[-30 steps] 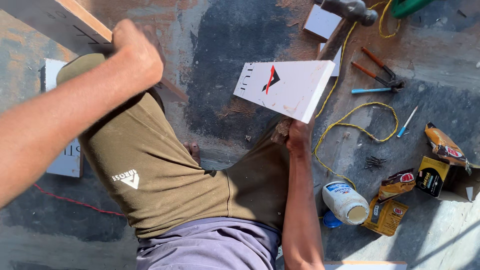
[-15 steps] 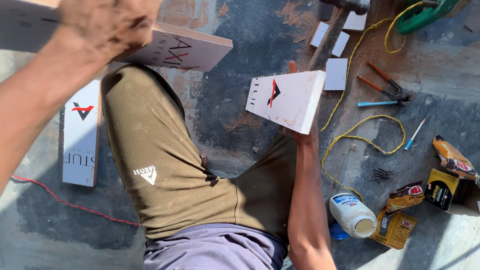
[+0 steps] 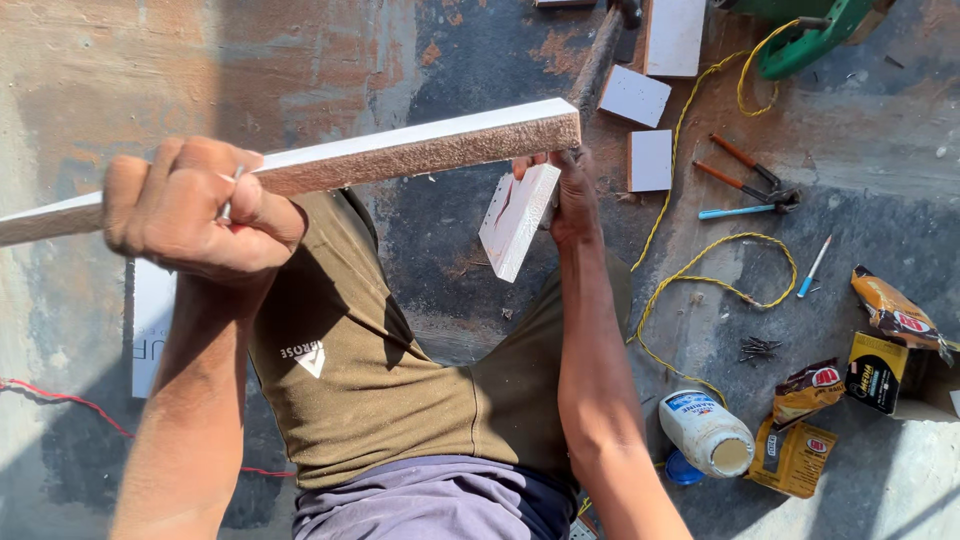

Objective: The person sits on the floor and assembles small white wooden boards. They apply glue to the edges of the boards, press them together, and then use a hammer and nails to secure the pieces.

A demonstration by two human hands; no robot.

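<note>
The left hand [image 3: 195,210] is closed in a fist around a long white-faced board [image 3: 400,155] with a rough brown cut edge, and a thin nail [image 3: 228,195] shows pinched between its curled fingers [image 3: 150,200]; the board runs past the knuckles on both sides, its far end reaching just above the right hand [image 3: 572,195]. The right hand's fingers are wrapped and pressed together on the upper end of a smaller white panel [image 3: 515,222], which stands tilted on edge just below the long board's end, close to it; whether the two pieces touch cannot be told. To do this step well, as I judge it, the long board's end should sit square and flush over the panel's edge before any pressure goes on, with the right-hand grip kept low enough that no fingertip lies under the joint. The left fist sits far from that end, so the board can swing; sliding the grip nearer would steady it. Beyond the right fingers lie pliers [image 3: 750,180], a blue pen [image 3: 740,211], a yellow cord [image 3: 715,290] and loose nails [image 3: 758,349]; nearer the elbow stand a white jar [image 3: 705,433] and snack packets [image 3: 800,430].
</note>
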